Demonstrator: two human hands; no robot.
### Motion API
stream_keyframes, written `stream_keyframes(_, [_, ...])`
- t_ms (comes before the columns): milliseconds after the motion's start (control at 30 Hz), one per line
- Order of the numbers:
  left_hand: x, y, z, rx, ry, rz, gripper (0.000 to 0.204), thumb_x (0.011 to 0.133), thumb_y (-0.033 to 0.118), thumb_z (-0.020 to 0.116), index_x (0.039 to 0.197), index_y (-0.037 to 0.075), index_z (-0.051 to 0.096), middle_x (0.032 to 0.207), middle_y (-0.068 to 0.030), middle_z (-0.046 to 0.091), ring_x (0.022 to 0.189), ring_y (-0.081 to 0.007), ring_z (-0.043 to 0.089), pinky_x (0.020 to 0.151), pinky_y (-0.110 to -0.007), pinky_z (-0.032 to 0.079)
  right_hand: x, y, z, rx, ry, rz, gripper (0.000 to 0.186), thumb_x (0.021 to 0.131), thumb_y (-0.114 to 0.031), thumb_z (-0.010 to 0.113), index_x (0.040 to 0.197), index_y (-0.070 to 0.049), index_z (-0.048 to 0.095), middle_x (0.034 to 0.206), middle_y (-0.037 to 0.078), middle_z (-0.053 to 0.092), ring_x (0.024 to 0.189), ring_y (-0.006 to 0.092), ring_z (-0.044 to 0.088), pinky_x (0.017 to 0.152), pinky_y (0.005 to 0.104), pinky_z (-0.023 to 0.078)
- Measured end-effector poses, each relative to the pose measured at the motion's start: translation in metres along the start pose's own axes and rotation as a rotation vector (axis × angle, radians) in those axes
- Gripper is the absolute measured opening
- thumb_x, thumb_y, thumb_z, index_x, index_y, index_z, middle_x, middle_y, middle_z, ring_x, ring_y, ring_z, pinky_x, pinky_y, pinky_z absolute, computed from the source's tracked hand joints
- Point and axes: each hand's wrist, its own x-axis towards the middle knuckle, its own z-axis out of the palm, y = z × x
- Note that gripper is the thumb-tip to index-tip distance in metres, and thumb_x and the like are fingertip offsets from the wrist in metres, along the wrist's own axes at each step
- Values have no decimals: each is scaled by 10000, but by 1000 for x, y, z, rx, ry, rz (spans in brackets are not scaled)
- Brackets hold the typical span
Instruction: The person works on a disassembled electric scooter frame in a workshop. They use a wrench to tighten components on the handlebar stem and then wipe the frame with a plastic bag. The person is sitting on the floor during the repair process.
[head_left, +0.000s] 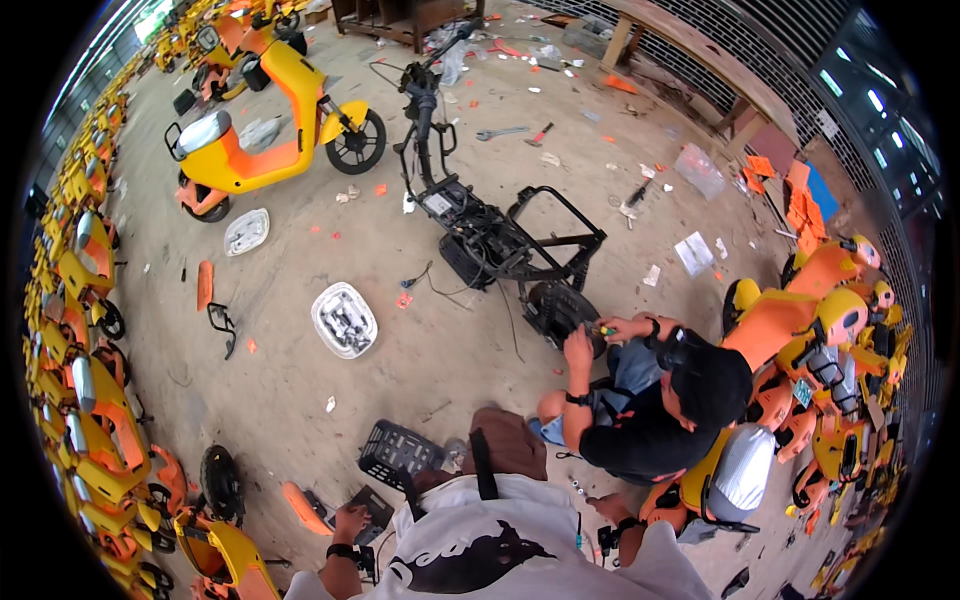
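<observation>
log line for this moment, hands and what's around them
left hand: on flat black part | right hand: grips small dark tool | nearby: black basket, crouching co-worker at stripped scooter frame

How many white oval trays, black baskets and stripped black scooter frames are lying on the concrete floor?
white oval trays: 2
black basket: 1
stripped black scooter frame: 1
Total: 4
</observation>
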Motion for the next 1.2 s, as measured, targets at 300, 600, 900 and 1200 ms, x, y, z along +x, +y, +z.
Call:
stream_keyframes(300, [84,142,-36,-106,55,-49,194,821,89,594,954,-49,621,736,-121,660,579,-166,623,502,-266,484,98,-180,-68,189,-95,163,520,825,-483,620,721,24,662,765,176,675,688,303,634,647,415,480])
stream_keyframes(600, [164,392,-85,25,133,180,204,860,135,596,942,-41,658,759,-112,676,648,-164,644,589,-287,511,201,-319,-271,660,475,6,427,838,-396,628,733,17,650,740,171,670,631,289,621,583,386,471])
stream_keyframes(900, [310,555,-121,248,-7,239,209,808,149,604,891,-27,682,748,-98,685,644,-167,653,624,-295,526,251,-411,-232,444,458,-34,194,803,-206,620,821,-14,630,683,172,646,575,324,600,524,384,464])
stream_keyframes(1200, [477,718,-280,70,49,23,179,827,85,581,926,-49,644,794,-116,678,655,-183,641,583,-297,524,214,-749,-297,-386,-5,-490,117,758,-157,611,769,-53,663,733,212,624,684,396,614,572,437,477])
